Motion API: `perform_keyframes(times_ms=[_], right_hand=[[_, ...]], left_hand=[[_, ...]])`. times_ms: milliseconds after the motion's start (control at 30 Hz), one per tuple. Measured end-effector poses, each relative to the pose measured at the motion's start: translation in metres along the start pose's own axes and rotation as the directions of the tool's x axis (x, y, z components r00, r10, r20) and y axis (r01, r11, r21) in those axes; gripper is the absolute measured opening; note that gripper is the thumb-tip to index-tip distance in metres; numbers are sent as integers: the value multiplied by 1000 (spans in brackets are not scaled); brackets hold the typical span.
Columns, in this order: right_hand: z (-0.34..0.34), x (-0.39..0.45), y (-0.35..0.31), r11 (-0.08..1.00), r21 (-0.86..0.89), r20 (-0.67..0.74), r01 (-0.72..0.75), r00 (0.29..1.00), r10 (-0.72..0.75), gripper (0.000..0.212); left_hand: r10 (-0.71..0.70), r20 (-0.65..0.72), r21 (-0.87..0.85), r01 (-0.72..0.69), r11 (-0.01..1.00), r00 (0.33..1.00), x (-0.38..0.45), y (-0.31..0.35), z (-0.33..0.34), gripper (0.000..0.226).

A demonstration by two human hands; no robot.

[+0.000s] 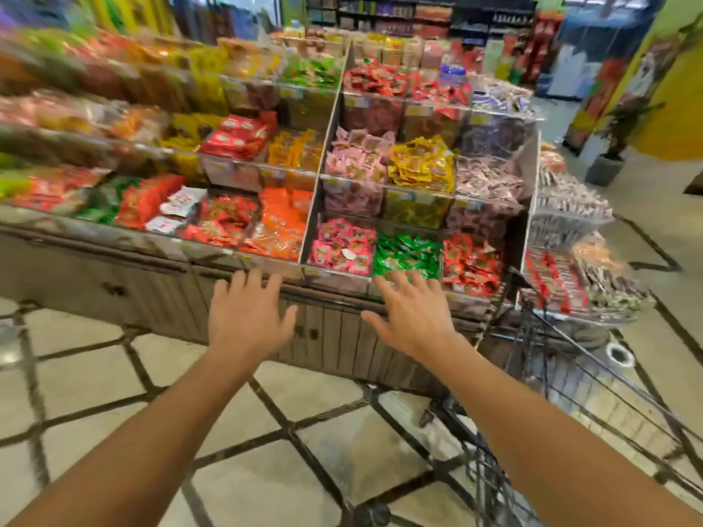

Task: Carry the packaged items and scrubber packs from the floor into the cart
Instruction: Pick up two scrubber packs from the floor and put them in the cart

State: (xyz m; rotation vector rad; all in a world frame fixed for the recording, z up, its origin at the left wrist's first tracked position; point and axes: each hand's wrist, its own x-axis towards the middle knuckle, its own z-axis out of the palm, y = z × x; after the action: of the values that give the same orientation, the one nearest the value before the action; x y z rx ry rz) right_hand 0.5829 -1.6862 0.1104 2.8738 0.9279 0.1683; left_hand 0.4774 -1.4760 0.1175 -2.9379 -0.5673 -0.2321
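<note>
Both hands (pixel 249 313) spread, holding nothing

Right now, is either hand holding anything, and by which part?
Nothing is held. The left hand and right hand are both empty, fingers spread in the air.

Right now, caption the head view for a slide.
Both empty hands, left and right, reach toward snack bins; cart beside.

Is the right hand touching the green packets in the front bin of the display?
Cannot tell. In the head view the right hand, fingers spread and holding nothing, overlaps the lower edge of the green packets, but one view shows no depth between them.
</note>
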Motion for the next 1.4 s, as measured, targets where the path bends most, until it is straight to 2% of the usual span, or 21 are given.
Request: perform_keyframes(times_ms=[100, 267, 467, 567, 667, 933, 1100, 1400], right_hand=[[-10, 44, -58, 989, 6, -40, 147, 988, -147, 70], [-23, 117, -132, 949, 33, -77, 314, 947, -311, 69], [-25, 215, -193, 890, 26, -110, 455, 886, -450, 72], [-30, 264, -232, 837, 21, -116, 547, 833, -541, 72], [-36, 303, -276, 770, 7, -131, 638, 764, -632, 72], [-39, 367, -394, 664, 69, -147, 744, 666, -731, 74], [-38, 404, -483, 607, 21, -135, 794, 604, -786, 75], [-67, 469, -664, 571, 10, -198, 821, 562, -803, 74]], left_hand=[[-156, -8, -12, 156, 988, 988, -4, -59, 1, 67], [-357, -36, 24, 358, 934, 934, 1, -148, 10, 67], [-494, -51, 112, 497, 861, 868, 31, -225, 20, 65], [-573, -46, 126, 574, 809, 818, 41, -263, 27, 61], [-643, -67, 149, 645, 750, 763, 40, -296, 28, 66], [-753, -118, 198, 758, 621, 648, 29, -395, 44, 71], [-794, -131, 187, 801, 569, 594, 21, -465, 70, 72], [-854, -129, 161, 860, 484, 505, 34, -644, 99, 68]])
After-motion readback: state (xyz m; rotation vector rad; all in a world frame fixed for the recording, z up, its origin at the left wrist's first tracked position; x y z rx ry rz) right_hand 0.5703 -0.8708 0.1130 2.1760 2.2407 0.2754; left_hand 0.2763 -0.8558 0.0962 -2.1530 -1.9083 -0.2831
